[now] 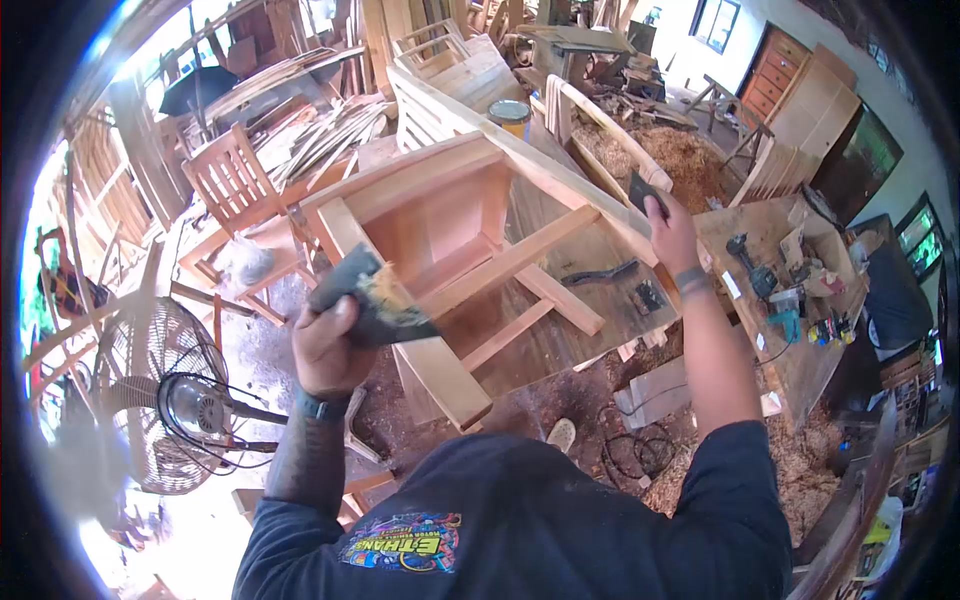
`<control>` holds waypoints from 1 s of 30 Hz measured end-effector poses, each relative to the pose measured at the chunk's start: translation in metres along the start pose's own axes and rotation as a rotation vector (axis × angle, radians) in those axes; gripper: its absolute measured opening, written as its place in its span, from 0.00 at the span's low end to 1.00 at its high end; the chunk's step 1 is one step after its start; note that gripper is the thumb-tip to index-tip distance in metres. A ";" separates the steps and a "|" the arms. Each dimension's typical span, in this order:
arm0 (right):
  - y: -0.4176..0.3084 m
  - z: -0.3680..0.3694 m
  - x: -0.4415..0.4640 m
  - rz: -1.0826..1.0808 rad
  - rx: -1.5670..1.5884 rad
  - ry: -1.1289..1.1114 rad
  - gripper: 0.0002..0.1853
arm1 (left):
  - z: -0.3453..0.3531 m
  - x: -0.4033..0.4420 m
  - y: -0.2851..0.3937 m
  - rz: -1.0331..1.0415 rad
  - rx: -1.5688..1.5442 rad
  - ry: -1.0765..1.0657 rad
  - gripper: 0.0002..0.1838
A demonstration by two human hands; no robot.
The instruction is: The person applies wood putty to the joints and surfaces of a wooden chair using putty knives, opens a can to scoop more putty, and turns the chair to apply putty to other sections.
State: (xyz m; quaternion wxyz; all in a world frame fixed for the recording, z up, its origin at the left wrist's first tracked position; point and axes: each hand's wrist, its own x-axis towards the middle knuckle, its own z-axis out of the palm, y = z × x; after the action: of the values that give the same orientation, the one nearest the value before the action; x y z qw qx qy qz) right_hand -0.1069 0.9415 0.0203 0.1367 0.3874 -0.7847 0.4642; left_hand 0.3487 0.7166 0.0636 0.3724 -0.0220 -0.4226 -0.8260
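Thumb over one edge, the left hand [328, 345] pinches a dark sheet [347, 285], leaving its pale smear uncovered. The right hand [674, 230] pinches a smaller dark piece [640, 190] near the wooden frame [515, 262], laid across the surface [585, 347], presumably for steady support.

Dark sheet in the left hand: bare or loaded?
Loaded: tan material sits on the dark sheet gripped by the left hand.
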 end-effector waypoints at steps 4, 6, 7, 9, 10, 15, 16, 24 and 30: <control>-0.026 -0.047 -0.066 0.051 0.144 0.102 0.23 | -0.083 -0.034 0.013 -0.078 -0.244 0.153 0.23; -0.009 -0.058 -0.123 0.180 0.065 0.149 0.25 | -0.131 -0.064 0.011 -0.123 -0.263 0.333 0.20; -0.001 -0.056 -0.153 0.301 0.043 0.167 0.25 | -0.159 -0.082 0.006 -0.172 -0.235 0.391 0.20; 0.061 -0.043 -0.222 0.570 0.221 0.082 0.26 | -0.219 -0.120 -0.021 -0.261 -0.182 0.507 0.22; 0.069 -0.038 -0.254 0.681 0.169 -0.050 0.26 | -0.224 -0.133 -0.036 -0.309 -0.147 0.575 0.22; 0.050 -0.006 -0.365 0.899 0.091 -0.450 0.20 | -0.203 -0.151 -0.100 -0.637 -0.188 0.499 0.23; 0.056 0.005 -0.378 0.921 0.111 -0.471 0.20 | -0.206 -0.152 -0.115 -0.677 -0.213 0.451 0.23; -0.001 0.050 -0.330 0.784 0.338 -0.638 0.22 | -0.176 -0.088 -0.277 -0.898 -0.196 0.070 0.25; 0.000 0.076 -0.302 0.743 0.670 -0.163 0.24 | -0.071 -0.055 -0.272 -0.987 -0.260 -0.055 0.29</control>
State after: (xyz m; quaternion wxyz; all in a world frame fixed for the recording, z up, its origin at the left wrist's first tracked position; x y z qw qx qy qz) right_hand 0.1043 1.0229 -0.1934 -0.2312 0.1393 -0.6857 0.6760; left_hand 0.2358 0.7984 -0.1863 -0.0793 0.1126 -0.2860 -0.9483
